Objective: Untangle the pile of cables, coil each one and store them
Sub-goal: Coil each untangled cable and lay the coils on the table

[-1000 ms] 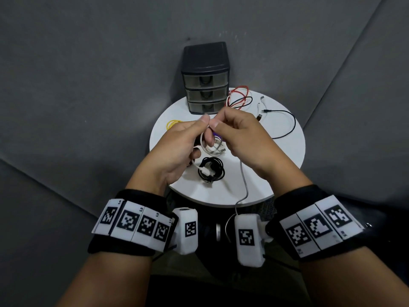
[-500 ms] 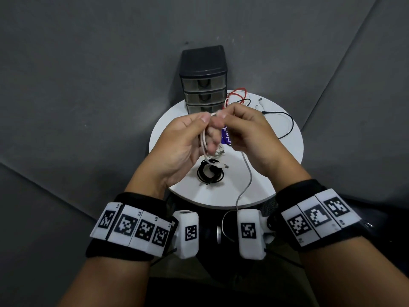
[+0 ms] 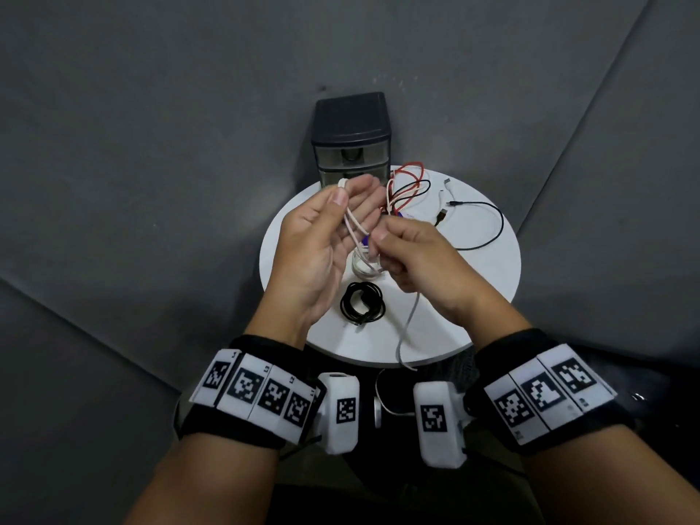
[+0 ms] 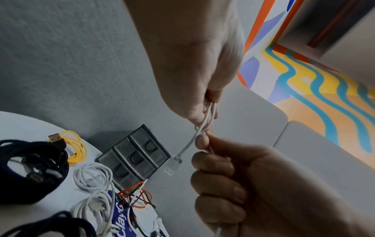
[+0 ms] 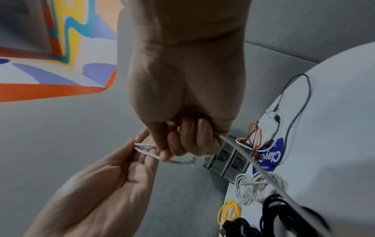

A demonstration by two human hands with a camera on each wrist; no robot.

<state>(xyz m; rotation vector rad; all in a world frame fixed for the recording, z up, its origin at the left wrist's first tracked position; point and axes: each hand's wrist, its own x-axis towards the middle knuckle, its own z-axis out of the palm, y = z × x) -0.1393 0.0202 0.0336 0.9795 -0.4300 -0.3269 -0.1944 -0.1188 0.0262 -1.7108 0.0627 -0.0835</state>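
Observation:
Both hands hold one white cable (image 3: 352, 225) above the round white table (image 3: 473, 297). My left hand (image 3: 350, 189) pinches the top of its loops between thumb and nearly straight fingers. Lower and to the right, my right hand (image 3: 377, 246) grips the same cable with curled fingers. The free length (image 3: 407, 327) hangs from it over the table's near edge. In the left wrist view the cable's USB plug (image 4: 172, 165) dangles below the left hand (image 4: 210, 110). The right wrist view shows the right hand (image 5: 174, 147) closed round the strand (image 5: 263, 173).
A dark three-drawer unit (image 3: 350, 142) stands at the table's far edge, drawers closed. On the table lie a black coil (image 3: 361, 303), a white coil (image 3: 363, 269), a yellow coil (image 4: 76, 147), a red, black and white tangle (image 3: 407, 187) and a loose black cable (image 3: 488, 229).
The left hand has lifted and spread its fingers, keeping the loop's top pinched. The right hand has slid down the cable, so the loops are now stretched between the two hands.

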